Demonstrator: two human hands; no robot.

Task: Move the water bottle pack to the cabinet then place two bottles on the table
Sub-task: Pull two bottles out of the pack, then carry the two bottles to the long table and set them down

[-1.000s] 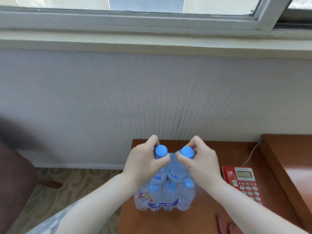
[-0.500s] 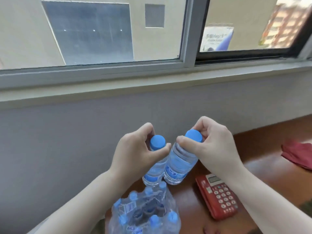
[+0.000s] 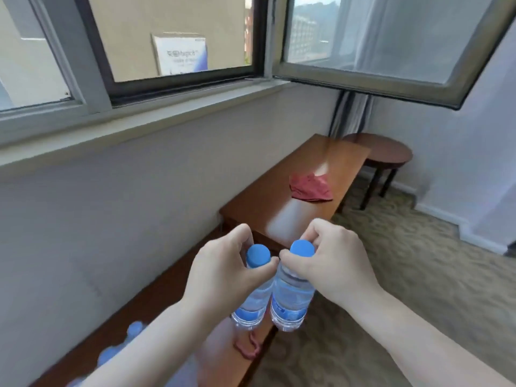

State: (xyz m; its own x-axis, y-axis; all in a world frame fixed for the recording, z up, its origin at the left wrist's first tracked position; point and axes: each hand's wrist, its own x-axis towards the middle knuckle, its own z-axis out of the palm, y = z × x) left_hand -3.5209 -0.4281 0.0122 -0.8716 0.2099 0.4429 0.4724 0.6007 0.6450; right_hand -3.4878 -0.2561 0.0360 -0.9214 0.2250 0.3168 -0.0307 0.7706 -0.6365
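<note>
The left hand (image 3: pixel 223 272) is curled around the neck of a water bottle (image 3: pixel 252 300), thumb pressed across the front just under the blue cap (image 3: pixel 258 255) and fingers wrapped behind it, so the bottle hangs upright below the fist. The right hand (image 3: pixel 332 263) mirrors it, fingers bent over the top of a second bottle (image 3: pixel 290 300) and thumb pinching below its blue cap (image 3: pixel 302 248). The two thumbs nearly meet, and the bottles hang side by side, touching or almost so. Both forearms reach forward from the bottom of the view, wrists slightly bent downward. The bottles are held in the air above the near end of a low wooden cabinet (image 3: pixel 167 303) that runs along the wall under the window. The water bottle pack (image 3: pixel 122 347) rests on that cabinet at lower left, partly hidden by the left forearm and blurred. Farther along stands the wooden table (image 3: pixel 321 174), with a red cloth (image 3: pixel 310 187) lying on it.
</note>
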